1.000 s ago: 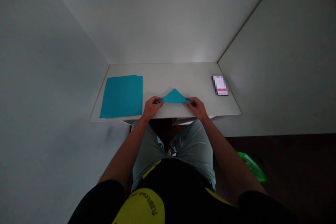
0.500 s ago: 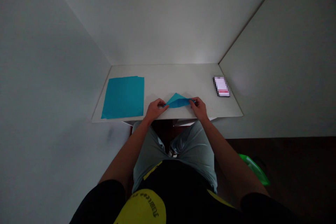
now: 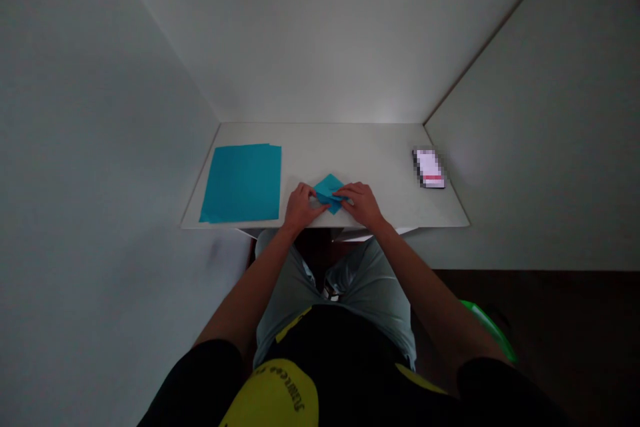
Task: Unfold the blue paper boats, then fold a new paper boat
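The folded blue paper (image 3: 329,187) was held on the white table between the nearly closed fingers of both hands, where its crease could be skewed by uneven pressing.

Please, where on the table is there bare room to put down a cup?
The widest bare patch of the table lies between the blue sheets and the phone, below the back wall. Another lies between right hand and phone. It is crowded at front middle: left hand, folded paper, right hand.
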Tool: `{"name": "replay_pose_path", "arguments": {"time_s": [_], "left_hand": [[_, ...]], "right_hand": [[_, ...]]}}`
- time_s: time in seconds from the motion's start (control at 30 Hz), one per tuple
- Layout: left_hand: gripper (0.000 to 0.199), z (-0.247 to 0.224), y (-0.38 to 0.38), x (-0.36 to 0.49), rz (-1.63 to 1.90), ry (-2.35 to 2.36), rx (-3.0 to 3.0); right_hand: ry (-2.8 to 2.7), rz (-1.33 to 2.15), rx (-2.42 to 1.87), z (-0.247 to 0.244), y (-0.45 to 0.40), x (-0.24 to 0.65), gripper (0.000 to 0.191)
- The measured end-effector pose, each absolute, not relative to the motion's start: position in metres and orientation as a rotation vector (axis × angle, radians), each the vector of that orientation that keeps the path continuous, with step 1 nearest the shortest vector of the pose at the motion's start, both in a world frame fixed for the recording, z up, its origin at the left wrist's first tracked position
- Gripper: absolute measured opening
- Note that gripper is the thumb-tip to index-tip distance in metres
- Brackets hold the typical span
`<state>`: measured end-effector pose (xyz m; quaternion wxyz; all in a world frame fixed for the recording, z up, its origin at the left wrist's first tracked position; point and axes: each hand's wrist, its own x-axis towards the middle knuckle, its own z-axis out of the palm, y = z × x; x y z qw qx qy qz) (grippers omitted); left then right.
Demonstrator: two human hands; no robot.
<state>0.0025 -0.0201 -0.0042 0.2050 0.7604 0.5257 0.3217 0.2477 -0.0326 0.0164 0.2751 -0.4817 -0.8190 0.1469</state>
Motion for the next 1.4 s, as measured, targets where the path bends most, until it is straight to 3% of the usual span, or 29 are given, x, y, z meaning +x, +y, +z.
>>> {"name": "replay_pose_path", "arguments": {"time_s": [0.07,0.13,0.3,0.5,0.7,0.97,1.07,1.13,1.23,1.3,1.4], "left_hand": [[0.06,-0.002,-0.022,0.003,0.923,1.52,2.14],[0.064,0.0,-0.024,0.004,0.877,1.485,2.207],[0.022,0.004,-0.025,0.005,0.71,1.353,2.292],[0.016,-0.004,-0.019,0.004,0.723,1.338,2.232],[0.039,-0.007,-0.019,0.003,0.798,1.328,2.186],[0.044,-0.001,-0.03,0.007,0.504,1.168,2.551],[0.075,0.001,-0.042,-0.001,0.401,1.051,2.638],[0.092,0.001,-0.051,-0.007,0.357,0.97,2.691],[0.074,-0.004,-0.065,-0.013,0.352,0.946,2.719],[0.059,-0.007,-0.072,-0.015,0.385,0.95,2.697],[0.051,-0.009,-0.077,-0.014,0.471,0.963,2.58]], "right_hand": [[-2.293,0.396,-1.297,0.008,-0.04,0.248,0.028],[-2.327,0.399,-1.295,0.001,-0.048,0.251,0.03],[-2.121,0.292,-1.473,-0.01,-0.058,0.264,0.035],[-2.017,0.345,-1.621,-0.012,-0.054,0.273,0.027],[-2.038,0.309,-1.626,-0.01,-0.056,0.267,0.042],[-2.314,0.277,-1.467,-0.013,-0.063,0.27,0.044],[-2.369,0.256,-1.441,-0.012,-0.077,0.276,0.053],[-2.427,0.272,-1.391,-0.012,-0.089,0.281,0.069],[-2.469,0.334,-1.34,-0.012,-0.103,0.289,0.079],[-2.441,0.393,-1.355,-0.011,-0.107,0.291,0.064],[-2.336,0.524,-1.365,-0.006,-0.107,0.288,0.042]]}}
